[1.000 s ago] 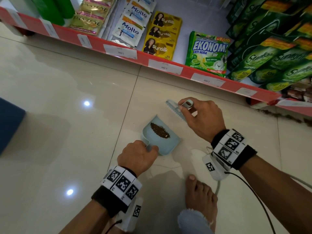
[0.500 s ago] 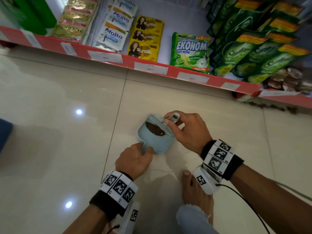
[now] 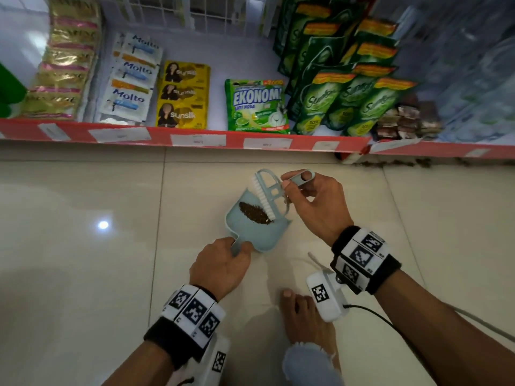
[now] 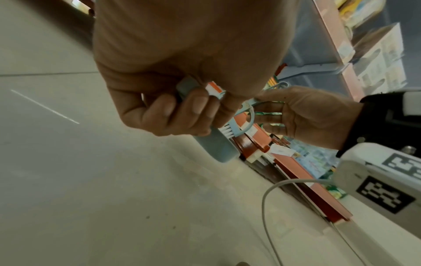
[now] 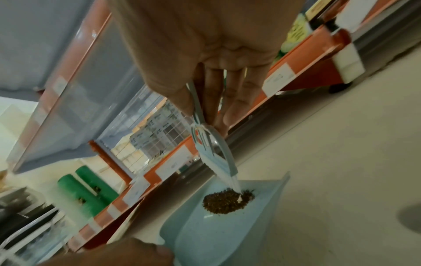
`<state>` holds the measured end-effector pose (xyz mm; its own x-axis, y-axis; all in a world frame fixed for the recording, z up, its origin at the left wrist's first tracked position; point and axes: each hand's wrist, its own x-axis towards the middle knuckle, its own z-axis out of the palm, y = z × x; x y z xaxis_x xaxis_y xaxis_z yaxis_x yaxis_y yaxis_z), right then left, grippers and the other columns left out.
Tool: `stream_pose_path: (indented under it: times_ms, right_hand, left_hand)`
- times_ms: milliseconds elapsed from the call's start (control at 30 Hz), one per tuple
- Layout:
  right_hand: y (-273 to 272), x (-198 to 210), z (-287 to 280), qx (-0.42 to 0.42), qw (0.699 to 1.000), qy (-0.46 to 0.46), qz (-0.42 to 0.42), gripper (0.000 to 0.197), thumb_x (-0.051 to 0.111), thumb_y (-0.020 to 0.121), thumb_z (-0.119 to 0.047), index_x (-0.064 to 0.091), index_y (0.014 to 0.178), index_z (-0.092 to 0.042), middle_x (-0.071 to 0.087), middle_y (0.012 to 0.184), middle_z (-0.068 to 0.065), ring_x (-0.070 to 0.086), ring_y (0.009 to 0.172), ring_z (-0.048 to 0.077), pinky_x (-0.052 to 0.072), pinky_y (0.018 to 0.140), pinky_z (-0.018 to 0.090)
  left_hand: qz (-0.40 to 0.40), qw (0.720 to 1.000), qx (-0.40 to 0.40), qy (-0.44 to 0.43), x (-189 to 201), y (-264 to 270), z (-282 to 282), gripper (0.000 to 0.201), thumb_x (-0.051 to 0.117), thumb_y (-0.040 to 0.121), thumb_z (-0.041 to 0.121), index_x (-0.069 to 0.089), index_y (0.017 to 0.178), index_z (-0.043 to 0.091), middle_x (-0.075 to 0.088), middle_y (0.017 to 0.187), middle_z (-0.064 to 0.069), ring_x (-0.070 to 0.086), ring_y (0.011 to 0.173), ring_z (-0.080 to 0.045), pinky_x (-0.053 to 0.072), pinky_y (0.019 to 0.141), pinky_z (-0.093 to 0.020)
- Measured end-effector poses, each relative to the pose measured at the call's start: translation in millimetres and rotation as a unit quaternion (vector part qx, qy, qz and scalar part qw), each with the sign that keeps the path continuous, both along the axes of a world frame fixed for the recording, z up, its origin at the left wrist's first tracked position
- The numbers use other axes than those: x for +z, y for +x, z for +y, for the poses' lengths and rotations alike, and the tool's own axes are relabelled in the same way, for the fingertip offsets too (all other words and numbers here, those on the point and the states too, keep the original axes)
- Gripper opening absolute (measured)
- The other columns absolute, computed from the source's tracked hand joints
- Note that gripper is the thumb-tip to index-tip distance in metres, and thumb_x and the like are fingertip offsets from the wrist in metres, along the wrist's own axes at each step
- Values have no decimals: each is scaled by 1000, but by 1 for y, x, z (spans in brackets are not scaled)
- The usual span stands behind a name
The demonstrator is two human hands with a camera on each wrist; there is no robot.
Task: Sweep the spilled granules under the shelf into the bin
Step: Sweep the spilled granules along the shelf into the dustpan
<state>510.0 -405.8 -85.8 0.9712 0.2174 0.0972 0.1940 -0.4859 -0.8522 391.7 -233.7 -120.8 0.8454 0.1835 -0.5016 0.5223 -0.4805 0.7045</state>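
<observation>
The small pale-blue plastic brush (image 3: 269,195), pinched by the right hand (image 3: 320,207), has been brought onto the loose dark granules (image 3: 255,213) in the light pale-blue plastic dustpan (image 3: 257,227), gripped at its seven-o'clock handle by the left hand (image 3: 220,264).

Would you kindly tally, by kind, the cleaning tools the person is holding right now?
Dustpan: 1, held by the left hand
Brush: 1, held by the right hand
Total: 2
</observation>
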Motion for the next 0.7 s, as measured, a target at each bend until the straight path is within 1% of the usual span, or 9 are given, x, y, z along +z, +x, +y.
stream_pose_path:
  times_ms: [67,100,200,300,367,433,467,600,700]
  right_hand:
    - [3,4,-12,-39,999,16,0,12,64,91,-27,71,88,-36,73,77,-20,70,70,2,50,64,10]
    - [4,6,-19,-60,998,22,3,11,65,91,-26,72,88,-34,74,76,-19,70,70,1,48,62,9]
    - [4,15,-45,-127,991,28,22,9,66,92,-25,75,93,-25,74,76,-12,70,71,2,48,58,15]
    - [-3,29,-78,-183,982,13,43,10,66,91,-24,76,94,-23,76,79,-3,69,69,7,49,56,21]
    - [-11,42,-102,-215,975,4,54,12,66,92,-22,76,97,-19,76,81,3,69,67,9,49,54,19]
    - [-16,56,-128,-234,970,-5,67,14,66,92,-21,76,99,-15,77,83,4,69,66,4,48,51,14]
    - [-18,64,-141,-241,967,-15,75,15,65,92,-22,76,100,-15,77,84,3,70,65,4,48,49,14]
    - [-20,85,-191,-283,954,-11,98,17,65,92,-26,75,100,-15,77,87,0,71,70,12,49,48,22]
    - [-16,90,-220,-306,947,12,98,14,66,91,-26,75,99,-19,77,88,-1,72,73,15,50,50,23]
  left_hand:
    - [-4,1000,-26,-6,6,12,-11,43,42,82,58,42,58,23,54,65,3,58,73,-27,49,77,-37]
    - [-7,999,-39,-7,9,18,-16,43,43,83,58,43,58,23,54,65,3,60,76,-28,49,78,-37]
    - [-16,996,-85,-7,14,39,-34,44,49,93,50,44,59,23,57,68,2,65,84,-30,50,78,-37]
    - [-25,990,-140,-9,21,55,-55,42,48,93,49,46,61,22,61,76,-2,65,88,-31,52,81,-37]
    - [-24,984,-176,-9,29,63,-72,42,47,93,50,47,62,22,64,81,-3,65,89,-31,52,85,-38]
    - [-20,978,-208,0,38,73,-88,40,46,92,51,49,64,22,66,85,-4,65,90,-30,52,86,-38]
    - [-21,975,-223,4,43,78,-96,40,46,92,51,49,65,22,65,86,-4,65,90,-30,52,86,-37]
    - [-37,958,-283,27,52,99,-127,40,46,92,50,51,66,19,70,90,-10,66,89,-30,53,82,-38]
    - [-45,945,-319,49,51,115,-154,40,45,91,51,56,72,18,68,86,-6,65,85,-27,51,76,-34]
